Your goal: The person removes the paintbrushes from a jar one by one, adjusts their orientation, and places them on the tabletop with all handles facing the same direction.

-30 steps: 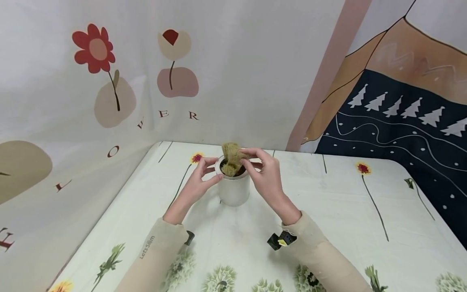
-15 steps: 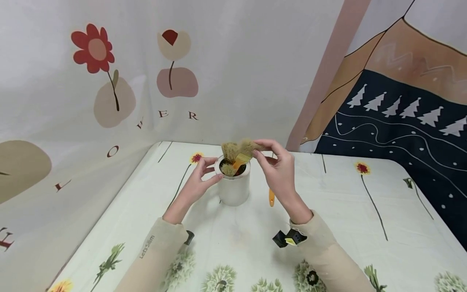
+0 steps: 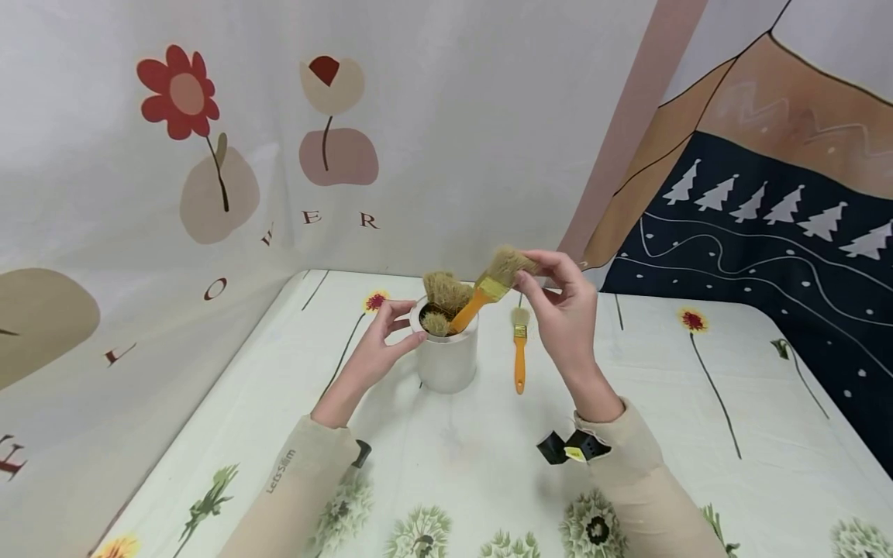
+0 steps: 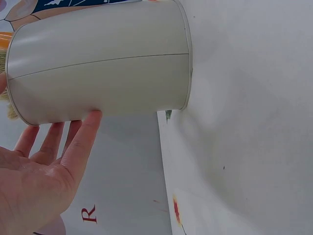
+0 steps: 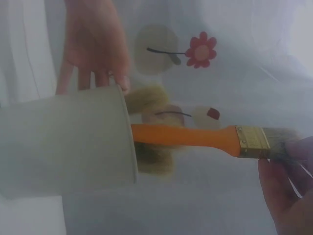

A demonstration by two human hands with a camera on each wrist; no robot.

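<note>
A white cylindrical pot (image 3: 448, 368) stands on the table, with several bristle heads (image 3: 446, 291) sticking up out of it. My left hand (image 3: 377, 349) holds the pot near its rim, thumb in front and fingers along the far left side. In the left wrist view those fingers touch the pot wall (image 4: 100, 78). Between thumb and fingers of my right hand (image 3: 570, 322), above and right of the pot, are the bristles of a flat paintbrush (image 3: 490, 290). Its orange handle (image 5: 186, 135) slants down, the lower end still inside the rim.
Right of the pot a smaller orange-handled paintbrush (image 3: 519, 353) lies on the flower-printed tablecloth (image 3: 663, 403), bristles pointing away. A printed curtain (image 3: 446, 155) hangs behind the table's far edge. A small black device (image 3: 572, 448) is on the right cuff.
My right hand has moved up and right, drawing the paintbrush partly out of the pot. The paintbrush on the table has come into view. The left hand and pot stay put.
</note>
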